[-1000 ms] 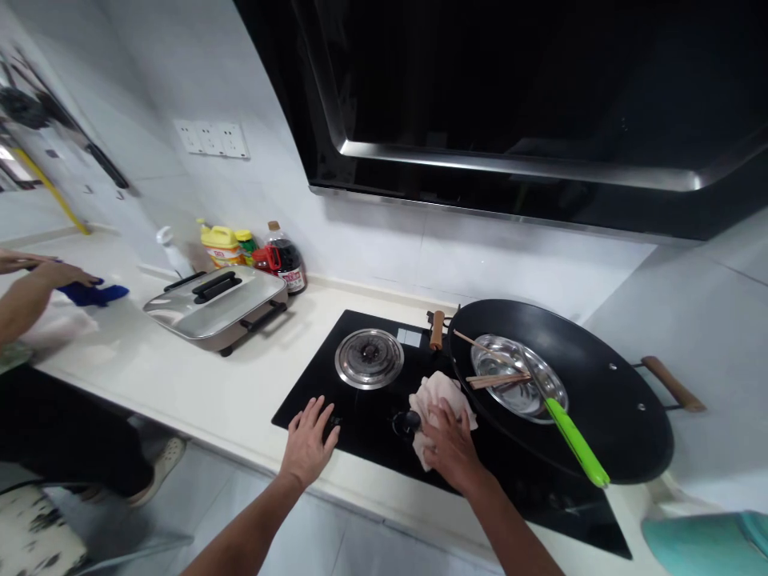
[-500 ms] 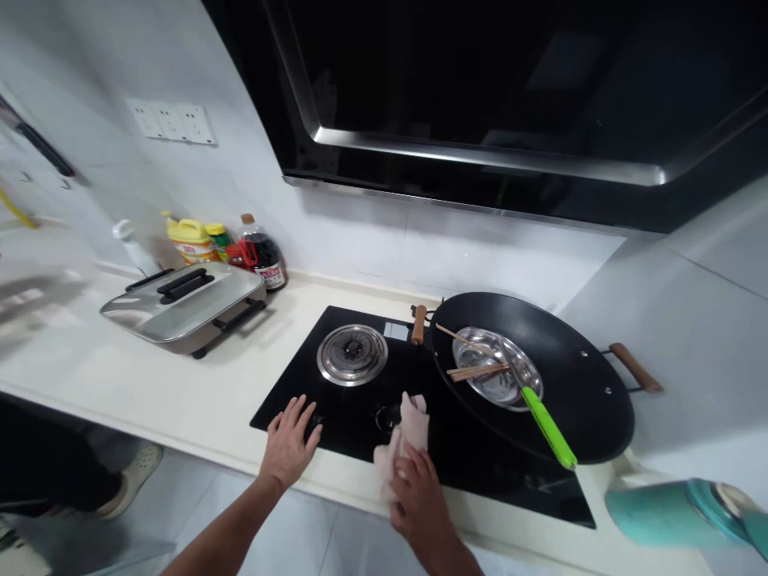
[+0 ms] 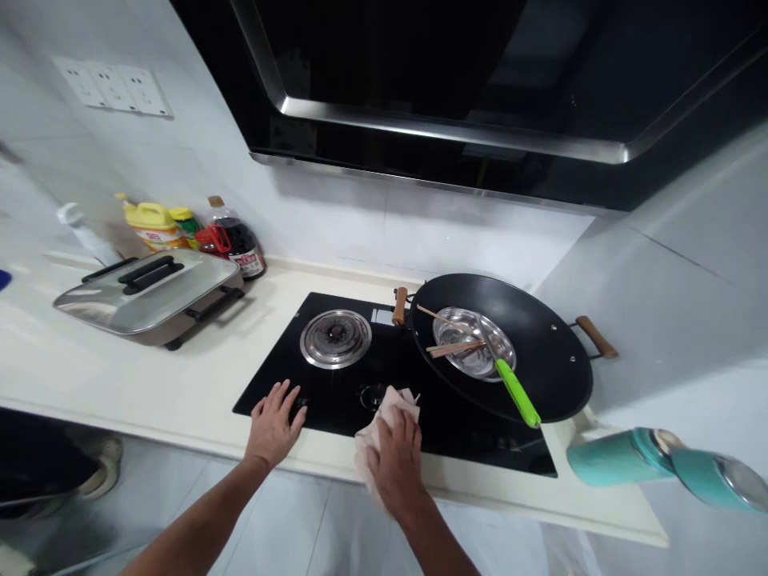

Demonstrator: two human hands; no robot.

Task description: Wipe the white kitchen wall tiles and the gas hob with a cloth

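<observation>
My left hand rests with spread fingers on the front left corner of the black glass hob, holding nothing. A pale pink cloth lies bunched under my right hand, whose bent fingers grip and press it at the hob's front edge. Part of the cloth hangs toward the counter's edge. Just beyond it is a round control knob, partly covered by the cloth. Behind my left hand sits the round metal-rimmed burner.
A large black wok covers the hob's right side, holding a metal bowl, chopsticks and a green-handled utensil. Teal containers stand right. Left are a lidded electric pan and bottles. A range hood overhangs.
My right hand has pushed slightly forward with the cloth, closer to the knob. My left hand stays on the hob's corner. The whole view has shifted toward the right.
</observation>
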